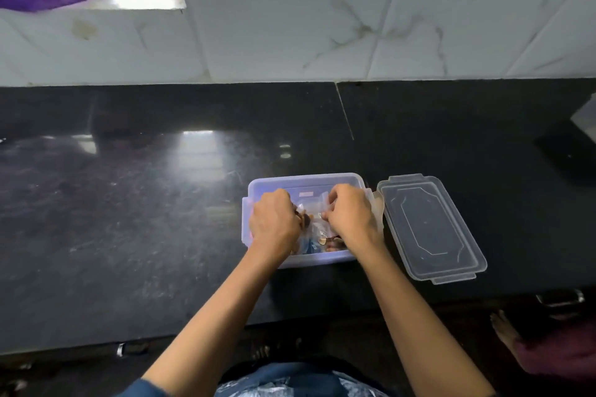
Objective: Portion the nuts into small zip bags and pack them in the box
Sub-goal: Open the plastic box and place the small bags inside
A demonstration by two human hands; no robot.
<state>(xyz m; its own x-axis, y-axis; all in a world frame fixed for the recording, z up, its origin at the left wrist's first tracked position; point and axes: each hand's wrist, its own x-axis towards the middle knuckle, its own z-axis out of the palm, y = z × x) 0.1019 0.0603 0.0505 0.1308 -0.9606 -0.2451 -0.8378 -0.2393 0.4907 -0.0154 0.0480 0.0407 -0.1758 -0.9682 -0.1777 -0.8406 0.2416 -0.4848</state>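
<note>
head-worn view, steep downward look — close over counter [129, 219], facing tiled wall [322, 26]

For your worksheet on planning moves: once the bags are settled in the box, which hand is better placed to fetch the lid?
The right hand. The lid lies just right of the box, beside that hand; the left hand would cross over.

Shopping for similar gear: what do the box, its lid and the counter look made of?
Box: translucent plastic, faintly bluish; its contents show through the walls.
Lid: clear moulded plastic with latch tabs; the dark counter shows through it.
Counter: probably polished black granite, speckled and glossy, mirroring window light.
</note>
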